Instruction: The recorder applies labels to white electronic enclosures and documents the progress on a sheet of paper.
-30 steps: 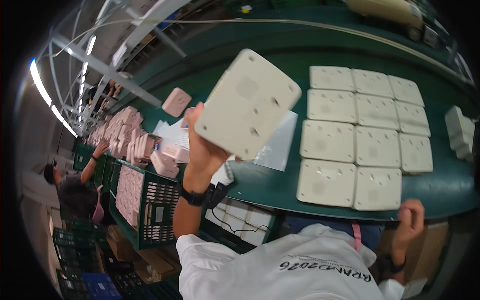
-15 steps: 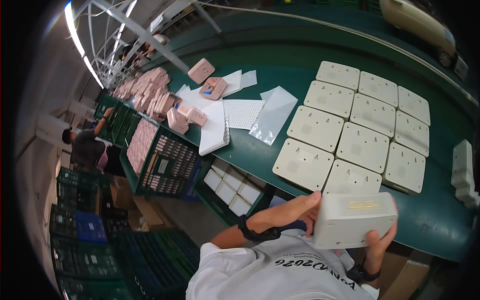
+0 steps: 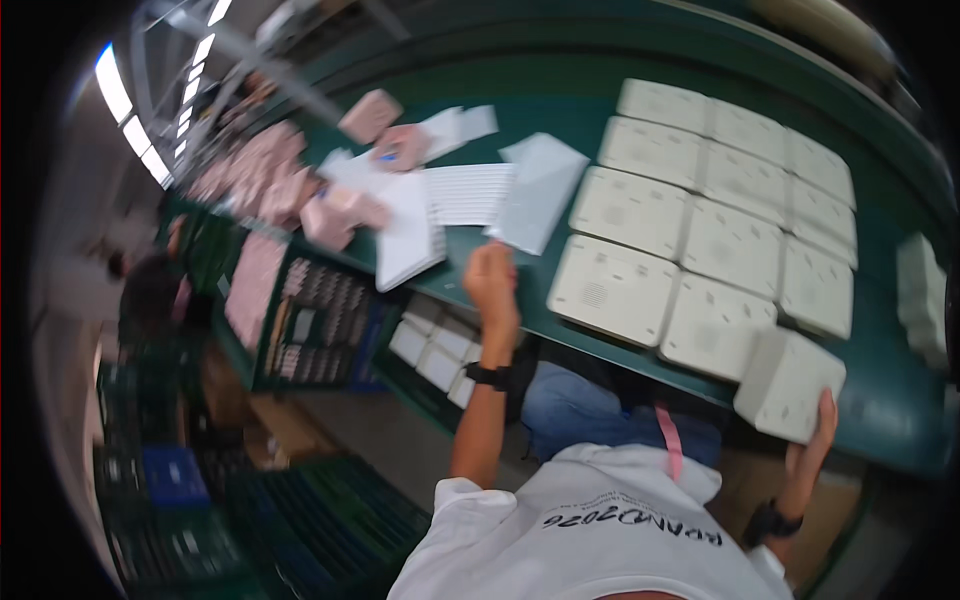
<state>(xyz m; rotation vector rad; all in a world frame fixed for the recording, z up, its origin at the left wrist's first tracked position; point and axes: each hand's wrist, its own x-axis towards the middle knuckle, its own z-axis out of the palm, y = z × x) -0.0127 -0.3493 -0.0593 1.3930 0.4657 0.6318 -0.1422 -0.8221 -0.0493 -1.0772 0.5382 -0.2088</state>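
Note:
My right hand grips the edge of a white plastic box with rounded corners, tilted over the table's front edge. The box is close against the near right end of a block of similar white boxes laid in rows. My left hand is raised over the table edge with its fingers curled closed, just below a clear plastic bag. Blur hides whether anything is pinched in it. White padded sheets lie left of the bag.
Pink plastic housings are heaped at the far left of the green table. Green crates stand below, one with white boxes. More white pieces stand at the right edge. A person is at the left.
My left hand has let go of the white box and moved left toward the plastic bag. My right hand has carried the box right, beside the rows. The whole view has shifted slightly.

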